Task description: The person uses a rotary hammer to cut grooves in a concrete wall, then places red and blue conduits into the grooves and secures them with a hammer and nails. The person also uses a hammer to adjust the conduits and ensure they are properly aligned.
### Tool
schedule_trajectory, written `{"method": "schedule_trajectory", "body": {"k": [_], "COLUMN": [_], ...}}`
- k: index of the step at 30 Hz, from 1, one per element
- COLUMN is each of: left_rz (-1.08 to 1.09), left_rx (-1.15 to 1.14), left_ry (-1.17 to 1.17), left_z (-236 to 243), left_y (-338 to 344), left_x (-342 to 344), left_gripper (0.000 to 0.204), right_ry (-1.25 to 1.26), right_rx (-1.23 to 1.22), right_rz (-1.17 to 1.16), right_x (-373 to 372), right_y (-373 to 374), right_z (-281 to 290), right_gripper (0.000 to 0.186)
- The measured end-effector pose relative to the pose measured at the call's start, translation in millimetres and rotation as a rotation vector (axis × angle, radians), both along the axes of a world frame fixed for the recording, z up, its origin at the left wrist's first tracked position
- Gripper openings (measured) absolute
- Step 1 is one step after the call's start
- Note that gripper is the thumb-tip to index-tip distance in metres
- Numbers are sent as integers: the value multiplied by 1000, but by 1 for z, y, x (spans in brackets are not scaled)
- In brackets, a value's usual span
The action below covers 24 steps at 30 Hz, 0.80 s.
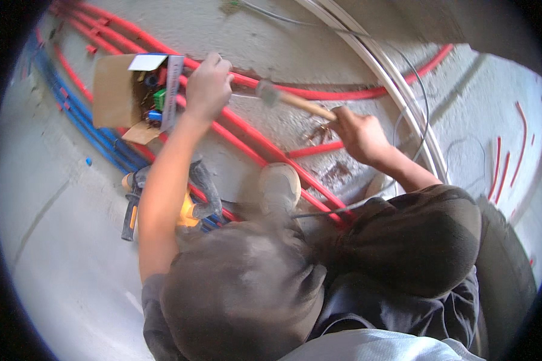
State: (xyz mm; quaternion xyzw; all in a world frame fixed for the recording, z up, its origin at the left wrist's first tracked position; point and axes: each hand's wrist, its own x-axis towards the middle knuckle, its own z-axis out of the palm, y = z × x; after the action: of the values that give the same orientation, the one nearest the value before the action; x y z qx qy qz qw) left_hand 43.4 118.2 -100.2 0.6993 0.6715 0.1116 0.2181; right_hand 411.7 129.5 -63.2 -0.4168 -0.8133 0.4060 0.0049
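Observation:
My right hand (364,135) is wrapped round the wooden handle of a hammer (307,107). The hammer's blurred head points left, toward my other hand and over the red pipes (247,125). At the uppermost red pipe, my left hand (209,87) is closed with its knuckles up. Whatever its fingers hold is hidden or too small to name. Just left of that hand stands an opened cardboard box (113,90) with copper-coloured, green and blue small pieces inside.
A yellow and black power tool (188,212) lies beyond my left forearm, near blue pipes (105,144). White pipes (379,60) curve down the right side, with a thin grey cable (424,99) beside them. Short red pipe pieces (503,177) lie far right. My shoe (279,183) is beside the red pipes.

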Motion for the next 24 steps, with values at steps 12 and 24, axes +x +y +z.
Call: {"method": "schedule_trajectory", "body": {"k": [12,24], "left_rz": [-614,477], "left_rx": [-14,-379], "left_ry": [-263,-1097], "left_z": [-11,4], "left_y": [-69,18], "left_x": [145,248], "left_gripper": [25,18], "right_ry": [-118,114], "right_rx": [-365,-369], "right_rz": [-885,-852], "right_x": [176,205], "right_y": [-64,-82], "right_z": [43,36], "right_gripper": [23,24]}}
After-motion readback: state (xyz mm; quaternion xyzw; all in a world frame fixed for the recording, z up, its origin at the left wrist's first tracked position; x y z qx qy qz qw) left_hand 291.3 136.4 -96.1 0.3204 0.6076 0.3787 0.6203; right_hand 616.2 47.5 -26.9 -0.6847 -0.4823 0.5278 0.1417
